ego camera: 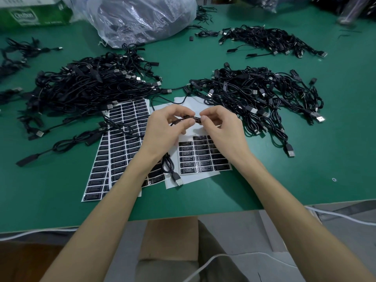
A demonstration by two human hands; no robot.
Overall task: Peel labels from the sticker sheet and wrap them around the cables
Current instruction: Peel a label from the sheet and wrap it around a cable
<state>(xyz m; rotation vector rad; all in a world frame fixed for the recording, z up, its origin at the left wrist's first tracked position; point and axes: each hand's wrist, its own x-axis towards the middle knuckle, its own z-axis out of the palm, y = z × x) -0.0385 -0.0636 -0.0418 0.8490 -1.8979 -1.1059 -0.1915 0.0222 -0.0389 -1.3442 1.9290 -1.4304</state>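
Note:
My left hand (164, 127) and my right hand (220, 129) hold one black cable (192, 118) between them, above the sticker sheets. Both pinch its small controller block with thumb and fingertips; a black label seems to lie around the block. The cable's tail hangs down to a USB plug (178, 181) on the nearer sheet. A partly used sticker sheet (203, 157) with black labels lies under my hands. A fuller sheet (122, 147) lies to its left.
Large heaps of black USB cables lie at the left (91, 86), right (260, 94) and far right (270, 40). A clear plastic bag (140, 17) and a green box (34, 15) stand at the back. The green table's front edge (183, 215) runs near me.

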